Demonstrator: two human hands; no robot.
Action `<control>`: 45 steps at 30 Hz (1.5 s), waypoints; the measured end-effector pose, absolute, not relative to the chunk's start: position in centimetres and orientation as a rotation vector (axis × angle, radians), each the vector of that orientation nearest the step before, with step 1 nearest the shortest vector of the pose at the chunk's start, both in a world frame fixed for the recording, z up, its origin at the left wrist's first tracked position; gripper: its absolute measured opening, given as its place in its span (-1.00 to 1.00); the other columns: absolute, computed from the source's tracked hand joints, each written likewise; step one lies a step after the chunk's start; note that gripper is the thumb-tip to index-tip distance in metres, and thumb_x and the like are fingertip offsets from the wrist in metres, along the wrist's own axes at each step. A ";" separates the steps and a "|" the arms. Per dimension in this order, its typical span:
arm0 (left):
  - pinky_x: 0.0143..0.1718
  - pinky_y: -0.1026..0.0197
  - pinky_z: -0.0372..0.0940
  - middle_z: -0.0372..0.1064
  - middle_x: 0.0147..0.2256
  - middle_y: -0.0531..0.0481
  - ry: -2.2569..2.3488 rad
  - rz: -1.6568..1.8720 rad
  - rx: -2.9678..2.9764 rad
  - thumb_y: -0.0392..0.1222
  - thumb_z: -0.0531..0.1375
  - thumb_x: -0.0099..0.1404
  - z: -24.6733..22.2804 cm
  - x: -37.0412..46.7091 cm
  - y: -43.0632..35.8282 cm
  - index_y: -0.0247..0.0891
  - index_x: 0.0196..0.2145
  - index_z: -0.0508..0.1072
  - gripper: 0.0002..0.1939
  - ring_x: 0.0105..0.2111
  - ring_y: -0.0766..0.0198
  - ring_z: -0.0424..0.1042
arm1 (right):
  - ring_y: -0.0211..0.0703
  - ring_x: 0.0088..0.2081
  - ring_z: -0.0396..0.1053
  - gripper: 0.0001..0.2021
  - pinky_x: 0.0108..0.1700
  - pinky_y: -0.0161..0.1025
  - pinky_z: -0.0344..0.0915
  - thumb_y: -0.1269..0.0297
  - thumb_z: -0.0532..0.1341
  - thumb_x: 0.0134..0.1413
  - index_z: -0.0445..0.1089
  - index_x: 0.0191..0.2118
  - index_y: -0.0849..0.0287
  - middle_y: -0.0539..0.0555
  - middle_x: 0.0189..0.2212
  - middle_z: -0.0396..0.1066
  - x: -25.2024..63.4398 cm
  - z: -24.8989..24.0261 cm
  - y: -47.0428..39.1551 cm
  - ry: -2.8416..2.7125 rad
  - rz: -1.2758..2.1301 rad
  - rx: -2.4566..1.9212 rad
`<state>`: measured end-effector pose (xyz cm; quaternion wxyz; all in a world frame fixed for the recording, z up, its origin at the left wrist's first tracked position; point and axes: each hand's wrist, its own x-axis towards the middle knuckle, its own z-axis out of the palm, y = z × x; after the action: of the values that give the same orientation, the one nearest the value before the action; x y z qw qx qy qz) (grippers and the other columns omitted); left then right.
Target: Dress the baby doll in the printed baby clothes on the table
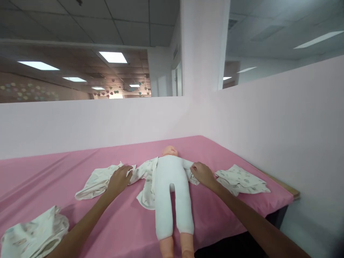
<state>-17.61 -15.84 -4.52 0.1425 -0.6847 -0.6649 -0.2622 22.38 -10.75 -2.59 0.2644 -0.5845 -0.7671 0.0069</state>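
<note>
A baby doll with a white cloth body lies on its back, head toward the wall. A white patterned shirt covers its arm on the left side and spreads beside the torso. My left hand has its fingers curled at the end of that sleeve; what they hold, if anything, is hidden. On the other side, my right hand is closed at the end of the doll's other arm, where patterned cloth hangs; its grip is too small to make out.
Folded patterned cloths lie left of the doll, at the near left and on the right, all on the pink-covered table. White walls with windows meet behind the table.
</note>
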 end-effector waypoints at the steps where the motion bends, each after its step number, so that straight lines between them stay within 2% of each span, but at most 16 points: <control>1: -0.01 0.06 0.28 0.48 -0.03 -0.12 -1.890 -0.801 -2.004 -0.12 -0.08 0.42 -3.9 -16.6 -15.4 -0.20 -0.10 0.46 -0.66 -0.01 0.05 0.42 | -0.22 -0.40 0.29 -0.73 -0.38 -0.27 0.00 0.26 0.06 0.22 0.35 -0.48 0.17 0.03 -0.43 0.41 24.1 -3.3 -11.3 -2.085 0.069 -1.635; 4: 0.02 0.06 0.28 0.49 -0.07 -0.10 -1.781 -0.880 -2.128 -0.12 -0.09 0.43 -1.7 -11.5 -13.5 -0.19 -0.14 0.47 -0.65 -0.03 0.08 0.43 | -0.23 -0.47 0.23 -0.74 -0.42 -0.27 -0.04 0.29 0.10 0.15 0.27 -0.55 0.15 -0.01 -0.55 0.31 27.2 -5.3 -12.1 -2.123 0.124 -1.685; 8: 0.11 0.05 0.24 0.46 -0.01 -0.07 -1.526 -0.804 -2.374 -0.12 -0.04 0.43 1.2 -2.0 -10.4 -0.18 -0.08 0.46 -0.69 0.04 0.10 0.38 | -0.13 -0.31 0.32 -0.78 -0.28 -0.25 0.05 0.32 0.12 0.11 0.32 -0.54 0.17 0.07 -0.45 0.37 26.7 -6.8 -11.4 -2.094 -0.045 -1.642; 11: 0.18 0.07 0.18 0.39 0.10 -0.12 -1.307 -0.508 -2.622 -0.16 0.04 0.39 2.3 4.8 -7.7 -0.22 0.06 0.41 -0.65 0.13 0.09 0.31 | -0.13 -0.28 0.34 -0.81 -0.24 -0.25 0.05 0.37 0.13 0.08 0.36 -0.52 0.18 0.08 -0.42 0.41 25.6 -7.1 -10.7 -2.060 -0.020 -1.626; 14: 0.11 0.09 0.24 0.35 0.15 -0.14 -1.348 -0.040 -2.787 -0.11 0.18 0.28 2.3 9.3 -5.1 -0.19 0.16 0.34 -0.51 0.11 0.04 0.35 | -0.21 -0.35 0.33 -0.84 -0.33 -0.29 0.00 0.44 0.11 0.07 0.37 -0.48 0.18 0.04 -0.44 0.42 25.6 -6.5 -10.3 -2.032 0.145 -1.592; 16: 0.00 0.08 0.30 0.41 0.08 -0.16 -1.465 0.214 -2.792 -0.06 0.26 0.19 2.0 10.7 -3.8 -0.18 0.10 0.38 -0.49 0.03 -0.02 0.42 | -0.26 -0.38 0.32 -0.85 -0.37 -0.30 -0.03 0.43 0.10 0.11 0.39 -0.41 0.18 0.02 -0.41 0.44 26.5 -5.5 -10.2 -1.987 0.222 -1.588; 18: -0.09 0.09 0.32 0.47 0.01 -0.17 -1.523 0.304 -2.778 -0.04 0.26 0.17 1.8 10.8 -3.0 -0.20 0.02 0.43 -0.54 -0.04 -0.04 0.46 | -0.27 -0.38 0.31 -0.86 -0.38 -0.30 -0.05 0.41 0.10 0.13 0.39 -0.37 0.17 0.02 -0.37 0.46 27.6 -4.2 -10.0 -1.951 0.218 -1.615; 20: -0.12 0.12 0.31 0.47 -0.01 -0.16 -1.514 0.272 -2.788 0.01 0.21 0.22 2.1 9.9 -2.8 -0.20 0.02 0.42 -0.56 -0.07 -0.01 0.47 | -0.27 -0.37 0.30 -0.86 -0.39 -0.30 -0.05 0.42 0.09 0.13 0.38 -0.37 0.16 0.02 -0.36 0.45 29.0 -2.9 -9.7 -1.929 0.179 -1.658; 23: -0.11 0.16 0.27 0.44 0.04 -0.09 -1.526 0.112 -2.887 0.18 0.16 0.25 3.4 7.7 -3.2 -0.14 0.09 0.35 -0.47 -0.04 0.04 0.44 | -0.24 -0.39 0.29 -0.83 -0.39 -0.28 -0.04 0.43 0.05 0.14 0.36 -0.38 0.15 0.03 -0.37 0.44 31.3 -1.2 -8.8 -1.844 0.155 -1.740; 26: -0.15 0.20 0.25 0.45 -0.02 -0.03 -1.546 -0.038 -3.027 0.29 0.17 0.21 5.0 5.7 -4.1 -0.13 0.00 0.39 -0.45 -0.08 0.05 0.42 | -0.16 -0.34 0.34 -0.80 -0.36 -0.26 0.02 0.41 0.01 0.18 0.37 -0.34 0.14 0.09 -0.33 0.45 34.0 0.4 -7.2 -1.726 0.133 -1.835; 31: -0.24 0.22 0.21 0.45 -0.15 0.02 -1.568 -0.117 -3.079 0.21 0.17 0.23 5.9 4.3 -5.6 -0.14 -0.09 0.43 -0.56 -0.18 0.09 0.41 | 0.05 -0.15 0.40 -0.72 -0.26 -0.18 0.17 0.42 -0.05 0.20 0.39 -0.18 0.17 0.23 -0.17 0.44 37.9 2.4 -4.4 -1.515 0.114 -2.003; 36: -0.28 0.22 0.19 0.43 -0.20 0.02 -1.583 -0.211 -3.069 0.21 0.14 0.24 5.7 4.4 -6.7 -0.16 -0.12 0.43 -0.57 -0.21 0.11 0.39 | 0.07 -0.11 0.43 -0.69 -0.20 -0.13 0.24 0.46 -0.03 0.18 0.40 -0.09 0.21 0.28 -0.16 0.44 37.7 1.2 -3.7 -1.493 0.153 -2.089; 39: -0.28 0.22 0.20 0.44 -0.19 0.03 -1.609 -0.281 -3.063 0.20 0.13 0.27 5.5 4.6 -7.1 -0.13 -0.09 0.45 -0.58 -0.21 0.12 0.39 | 0.12 -0.08 0.42 -0.74 -0.10 -0.05 0.22 0.44 0.06 0.15 0.42 -0.11 0.24 0.32 -0.18 0.45 36.3 -0.2 -4.2 -1.574 0.157 -2.096; 42: -0.28 0.23 0.21 0.45 -0.20 0.04 -1.597 -0.321 -3.077 0.19 0.13 0.28 5.2 4.8 -7.4 -0.13 -0.10 0.45 -0.60 -0.21 0.13 0.40 | 0.20 0.04 0.34 -0.72 0.03 0.07 0.14 0.34 0.13 0.15 0.42 -0.05 0.24 0.39 -0.04 0.40 34.1 -1.1 -4.2 -1.675 0.112 -2.043; 45: -0.25 0.23 0.24 0.46 -0.19 0.02 -1.534 -0.355 -3.118 0.17 0.14 0.28 4.8 4.9 -7.3 -0.17 -0.10 0.45 -0.59 -0.21 0.13 0.41 | 0.23 0.12 0.28 -0.65 0.11 0.11 0.09 0.21 0.15 0.18 0.39 0.05 0.22 0.40 0.07 0.33 30.5 -1.5 -3.7 -1.801 0.100 -1.933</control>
<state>4.90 -7.34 4.79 -0.1749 -0.8789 -0.4322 -0.1002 30.46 -3.66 -1.51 0.2464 -0.7087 -0.6601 0.0367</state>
